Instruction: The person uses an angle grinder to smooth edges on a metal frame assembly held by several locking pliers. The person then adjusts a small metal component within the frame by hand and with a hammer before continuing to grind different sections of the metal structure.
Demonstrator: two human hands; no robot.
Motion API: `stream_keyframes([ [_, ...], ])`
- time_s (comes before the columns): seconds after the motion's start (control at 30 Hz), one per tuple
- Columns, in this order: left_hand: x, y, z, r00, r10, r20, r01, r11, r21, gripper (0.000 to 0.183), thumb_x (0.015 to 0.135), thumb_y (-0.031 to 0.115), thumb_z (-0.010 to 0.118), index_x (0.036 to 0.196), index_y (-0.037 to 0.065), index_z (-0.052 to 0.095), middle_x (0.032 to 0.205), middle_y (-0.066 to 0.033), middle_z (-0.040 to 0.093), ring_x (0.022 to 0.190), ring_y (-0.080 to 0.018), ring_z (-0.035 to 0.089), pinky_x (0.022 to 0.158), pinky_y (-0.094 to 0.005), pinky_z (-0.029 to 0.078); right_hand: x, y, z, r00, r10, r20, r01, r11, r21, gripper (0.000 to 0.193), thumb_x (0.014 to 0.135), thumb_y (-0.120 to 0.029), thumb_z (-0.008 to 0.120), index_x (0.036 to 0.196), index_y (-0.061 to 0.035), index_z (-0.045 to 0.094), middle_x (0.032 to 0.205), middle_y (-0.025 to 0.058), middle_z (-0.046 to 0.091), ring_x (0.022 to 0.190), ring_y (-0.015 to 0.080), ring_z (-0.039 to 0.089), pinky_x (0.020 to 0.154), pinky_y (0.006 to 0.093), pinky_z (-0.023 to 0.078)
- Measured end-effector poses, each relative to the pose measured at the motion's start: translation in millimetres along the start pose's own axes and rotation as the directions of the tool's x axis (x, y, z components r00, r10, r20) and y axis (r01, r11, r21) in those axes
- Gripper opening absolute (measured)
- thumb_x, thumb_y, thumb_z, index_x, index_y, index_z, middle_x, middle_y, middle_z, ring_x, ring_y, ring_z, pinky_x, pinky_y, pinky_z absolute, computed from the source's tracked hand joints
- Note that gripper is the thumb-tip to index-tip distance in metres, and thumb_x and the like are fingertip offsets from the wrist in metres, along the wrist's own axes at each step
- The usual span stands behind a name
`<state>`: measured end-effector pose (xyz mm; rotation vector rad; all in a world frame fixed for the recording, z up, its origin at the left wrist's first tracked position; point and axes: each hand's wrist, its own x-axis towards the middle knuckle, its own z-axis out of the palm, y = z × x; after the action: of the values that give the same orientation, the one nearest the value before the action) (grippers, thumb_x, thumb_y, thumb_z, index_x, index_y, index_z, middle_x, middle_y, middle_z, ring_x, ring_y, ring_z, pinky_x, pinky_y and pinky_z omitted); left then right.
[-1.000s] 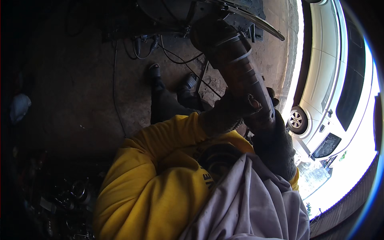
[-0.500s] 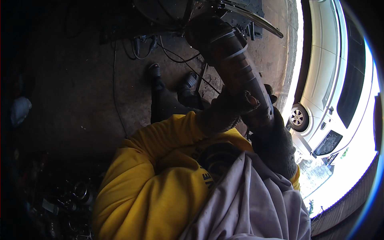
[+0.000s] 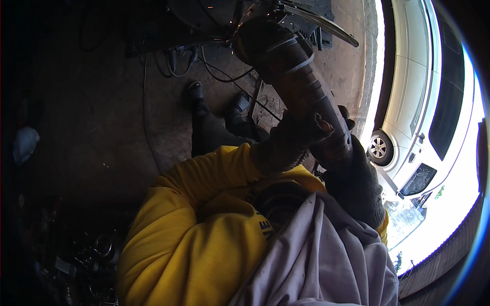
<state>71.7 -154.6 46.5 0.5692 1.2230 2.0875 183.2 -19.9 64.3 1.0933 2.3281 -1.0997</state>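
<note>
An angle grinder [image 3: 298, 76] with a dark, worn cylindrical body slants up and left from my hands. My left hand [image 3: 296, 135], in a dark glove with a torn fingertip, wraps round its middle. Lower down, my right hand [image 3: 354, 191], in a grey-black knit glove, is closed round its rear end. The grinder's head is up against a dark metal piece [image 3: 204, 18] at the top of the view. Small orange sparks fly there. The disc and its exact contact are hidden behind the head.
A curved metal rim [image 3: 326, 25] juts out right of the grinder head. Cables [image 3: 145, 112] run over the brown floor. A white vehicle [image 3: 408, 86] stands at the right in bright light. Dark metal parts [image 3: 97, 255] lie at lower left, below a pale bundle [image 3: 25, 145].
Many more orange sparks show round the grinder head and the dark metal piece. Both hands keep their hold, with the grinder almost in the same place.
</note>
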Motion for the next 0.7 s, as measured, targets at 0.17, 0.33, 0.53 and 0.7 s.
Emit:
stream_keyframes([
  [0.17,-10,-6,11,0.998,0.059,-0.026,-0.059,0.998,-0.019,0.035,0.092,0.014,0.073,0.121,0.003,0.055,0.11,-0.0067,0.06,0.105,-0.0186,0.063,0.09,-0.0327,0.055,3,3,3,1.0,-0.004,-0.009,0.003,0.993,-0.118,0.053,0.091,-0.031,0.07,0.136,-0.0085,0.052,0.131,0.0129,0.059,0.127,0.0219,0.056,0.108,0.0352,0.043],
  [0.33,-3,-1,8,0.948,0.309,0.075,-0.316,0.884,0.345,0.035,0.093,0.015,0.071,0.121,0.003,0.055,0.11,-0.0076,0.06,0.104,-0.0189,0.064,0.09,-0.0317,0.055,10,95,46,0.984,0.022,-0.176,-0.037,0.996,-0.083,0.057,0.092,-0.036,0.068,0.139,-0.0087,0.049,0.133,0.0121,0.058,0.13,0.0199,0.052,0.112,0.0353,0.038],
  [0.53,-12,-27,19,0.964,0.265,0.016,-0.252,0.894,0.37,0.035,0.094,0.017,0.07,0.123,0.004,0.056,0.115,-0.0081,0.06,0.105,-0.0191,0.064,0.09,-0.0317,0.055,13,83,34,0.985,-0.026,-0.173,0.028,1.0,0.009,0.056,0.093,-0.034,0.068,0.139,-0.0085,0.049,0.133,0.0121,0.058,0.129,0.0198,0.053,0.112,0.0351,0.039],
  [0.7,-9,-23,22,0.974,-0.224,0.02,0.224,0.961,-0.16,0.039,0.092,0.019,0.073,0.124,0.003,0.056,0.113,-0.0083,0.062,0.103,-0.0181,0.065,0.088,-0.0313,0.055,10,71,22,0.987,-0.031,-0.158,0.046,0.995,0.089,0.055,0.094,-0.033,0.067,0.139,-0.0083,0.049,0.133,0.012,0.058,0.128,0.0196,0.053,0.111,0.0349,0.04],
])
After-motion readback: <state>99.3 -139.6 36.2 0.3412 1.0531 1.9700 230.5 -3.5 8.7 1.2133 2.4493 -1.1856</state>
